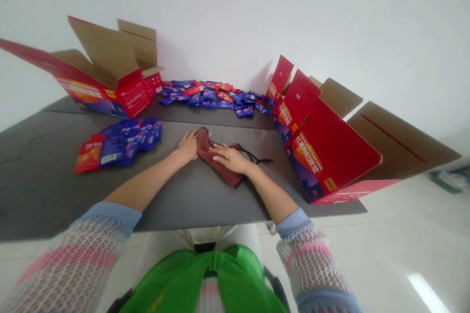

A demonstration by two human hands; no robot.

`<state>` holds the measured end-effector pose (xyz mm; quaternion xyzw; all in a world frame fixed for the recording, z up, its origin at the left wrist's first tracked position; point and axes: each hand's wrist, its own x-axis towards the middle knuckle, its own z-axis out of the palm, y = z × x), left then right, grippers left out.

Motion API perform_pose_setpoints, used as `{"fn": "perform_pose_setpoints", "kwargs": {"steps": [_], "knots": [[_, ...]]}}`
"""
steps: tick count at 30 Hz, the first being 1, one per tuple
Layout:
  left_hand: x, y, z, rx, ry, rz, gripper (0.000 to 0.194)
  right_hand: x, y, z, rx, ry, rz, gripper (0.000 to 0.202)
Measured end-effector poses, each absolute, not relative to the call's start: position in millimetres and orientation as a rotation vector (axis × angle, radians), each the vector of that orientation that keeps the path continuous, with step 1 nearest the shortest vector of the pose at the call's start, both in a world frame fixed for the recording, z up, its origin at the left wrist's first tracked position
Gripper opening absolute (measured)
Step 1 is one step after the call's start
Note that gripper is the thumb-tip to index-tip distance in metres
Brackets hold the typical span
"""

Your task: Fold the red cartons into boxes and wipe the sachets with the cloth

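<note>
A brown cloth piece (220, 168) with black edging lies partly folded on the grey table, a thin black cord trailing from its right side. My left hand (188, 146) is at its left end, around the raised fold; some of the fingers are hidden behind the fabric. Flat across the middle of the cloth rests my right hand (232, 159), its fingers stretched out to the left. Left of my left hand lies a loose group of blue packets (127, 142), with red packets (90, 154) at its near-left side.
Blue and red packets (209, 95) form a long heap at the back by the wall. An open red carton (110, 93) stands at back left. Open red cartons (316, 156) line the right side, flaps spread outward. The grey table's (205, 210) front edge is close to my body.
</note>
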<state>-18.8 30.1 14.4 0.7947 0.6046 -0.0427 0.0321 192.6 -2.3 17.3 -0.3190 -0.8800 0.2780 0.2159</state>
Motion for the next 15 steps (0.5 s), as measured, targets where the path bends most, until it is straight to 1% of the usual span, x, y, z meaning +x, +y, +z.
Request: {"fn": "perform_pose_setpoints", "kwargs": {"steps": [1,4,6,8,10,13,15], "knots": [[-18.8,30.3,15.6,2.436,1.858,-0.127,0.069,196.6,0.2,18.6,-0.855,-2.352,0.883,0.039],[-17.5,30.6,18.7,2.372,1.894,-0.113,0.064,202.9,4.9,20.4,-0.837,-1.927,1.174,0.052],[-16.1,30.6,18.8,2.323,1.924,-0.121,0.061,203.8,7.4,23.6,-0.829,-1.613,1.245,0.052],[-14.5,30.4,17.0,2.287,1.960,-0.125,0.060,207.4,11.1,31.5,-0.820,-1.372,1.200,0.051],[-12.9,29.8,13.9,2.262,1.994,-0.110,0.060,217.1,15.9,43.3,-0.827,-1.242,1.082,0.052],[-11.2,28.4,8.5,2.241,2.028,-0.061,0.064,236.3,20.4,57.4,-0.893,-1.249,0.845,0.053],[-10.9,27.3,4.6,2.243,2.054,-0.021,0.068,243.1,18.9,57.8,-0.964,-1.338,0.699,0.055]]}}
